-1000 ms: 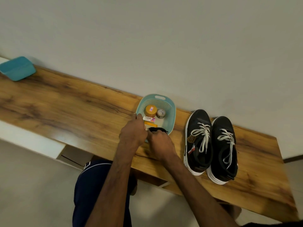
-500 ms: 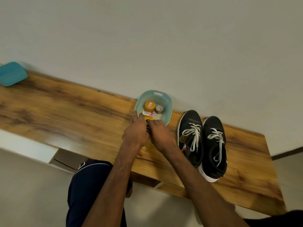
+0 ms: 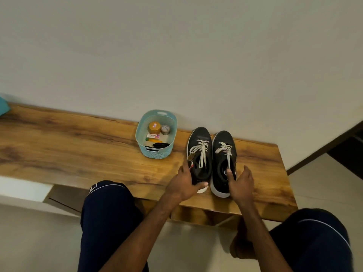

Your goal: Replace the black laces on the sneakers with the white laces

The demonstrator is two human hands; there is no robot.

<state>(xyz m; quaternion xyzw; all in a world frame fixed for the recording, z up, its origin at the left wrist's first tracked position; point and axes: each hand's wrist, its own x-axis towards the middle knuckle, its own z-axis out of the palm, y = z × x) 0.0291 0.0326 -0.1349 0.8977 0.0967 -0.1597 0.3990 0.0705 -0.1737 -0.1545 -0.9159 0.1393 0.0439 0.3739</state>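
Two black sneakers stand side by side on the wooden table (image 3: 78, 154), toes toward the wall, both threaded with white laces (image 3: 202, 152). My left hand (image 3: 186, 183) grips the heel of the left sneaker (image 3: 200, 140), thumb across its back. My right hand (image 3: 240, 183) holds the heel end of the right sneaker (image 3: 224, 140), thumb inside the opening and fingers on the outer side. A bundle of black laces (image 3: 160, 145) lies in the teal basket (image 3: 157, 154) to the left of the shoes.
The basket also holds an orange-lidded jar (image 3: 154, 127), a small round tin (image 3: 165, 129) and a small box. A teal object (image 3: 3, 107) shows at the far left edge. The wall runs behind the table; my knees are below its front edge.
Both hands left the basket and moved right to the heels of the sneakers. The black laces now lie in the basket. The camera shifted right and closer.
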